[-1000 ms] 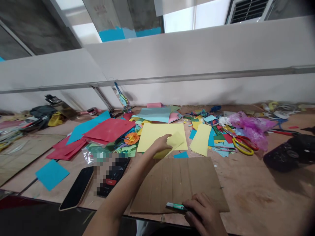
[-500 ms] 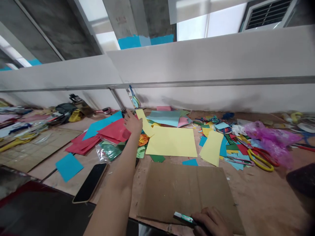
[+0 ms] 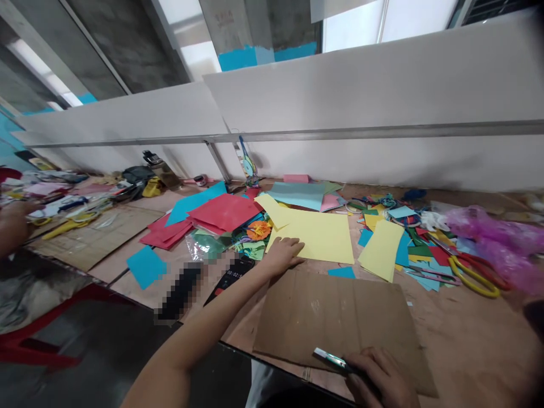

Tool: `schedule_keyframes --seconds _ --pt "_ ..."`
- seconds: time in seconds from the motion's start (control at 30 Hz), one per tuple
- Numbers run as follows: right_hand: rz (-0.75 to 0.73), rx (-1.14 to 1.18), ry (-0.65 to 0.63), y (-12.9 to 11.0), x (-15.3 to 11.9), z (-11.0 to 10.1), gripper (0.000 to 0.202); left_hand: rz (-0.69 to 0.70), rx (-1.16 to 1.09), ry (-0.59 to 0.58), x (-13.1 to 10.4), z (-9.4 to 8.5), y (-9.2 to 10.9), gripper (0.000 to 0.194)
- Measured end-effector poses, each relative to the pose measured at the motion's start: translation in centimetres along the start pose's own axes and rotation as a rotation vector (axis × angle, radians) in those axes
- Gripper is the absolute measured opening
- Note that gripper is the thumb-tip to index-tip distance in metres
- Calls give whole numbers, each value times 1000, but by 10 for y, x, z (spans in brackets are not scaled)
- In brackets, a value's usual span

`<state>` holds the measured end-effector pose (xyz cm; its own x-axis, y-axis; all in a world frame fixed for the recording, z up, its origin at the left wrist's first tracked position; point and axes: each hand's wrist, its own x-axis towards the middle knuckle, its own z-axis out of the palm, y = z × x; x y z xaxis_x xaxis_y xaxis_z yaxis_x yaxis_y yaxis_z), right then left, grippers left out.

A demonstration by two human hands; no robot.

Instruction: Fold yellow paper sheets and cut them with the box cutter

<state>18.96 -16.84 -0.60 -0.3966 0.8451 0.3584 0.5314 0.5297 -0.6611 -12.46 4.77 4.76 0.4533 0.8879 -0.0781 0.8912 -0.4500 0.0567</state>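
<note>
My left hand (image 3: 284,253) lies on the near left corner of a large yellow paper sheet (image 3: 327,232), fingers stretched out over its edge. A smaller yellow piece (image 3: 274,211) overlaps that sheet's far left corner. My right hand (image 3: 380,374) is closed around a box cutter (image 3: 330,358), its tip pointing left. It rests over the near edge of a brown cardboard piece (image 3: 340,314). A narrow yellow sheet (image 3: 381,249) lies to the right of the large one.
Red paper (image 3: 225,212) and blue paper (image 3: 195,203) lie left. Two phones, one blurred, are near the front edge. Yellow-handled scissors (image 3: 474,277), paper scraps and a pink plastic bag (image 3: 488,232) lie right. Another person's hand (image 3: 15,224) shows at far left.
My left hand has come back from the small yellow piece to the near edge of the large sheet. The view has turned left. My right hand keeps hold of the box cutter.
</note>
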Motion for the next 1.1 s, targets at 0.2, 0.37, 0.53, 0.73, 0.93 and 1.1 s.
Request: schedule_keyframes --seconds 0.2,0.37,0.53,0.73,0.93,1.1 --pt "49 1 -9 -8 1 -1 20 72 102 -29 11 -5 7 16" --pt "86 17 -19 -13 0 -3 19 66 146 -21 13 2 14 20" --pt "92 93 35 -19 0 -5 19 40 164 12 12 2 21 24" --pt "159 53 119 -13 -10 -30 20 -2 147 39 10 0 26 24" --pt "278 -203 275 28 -29 -79 26 -34 91 88 7 0 27 22" --pt "460 -372 343 61 -43 -113 45 -51 -4 132 7 -3 21 17"
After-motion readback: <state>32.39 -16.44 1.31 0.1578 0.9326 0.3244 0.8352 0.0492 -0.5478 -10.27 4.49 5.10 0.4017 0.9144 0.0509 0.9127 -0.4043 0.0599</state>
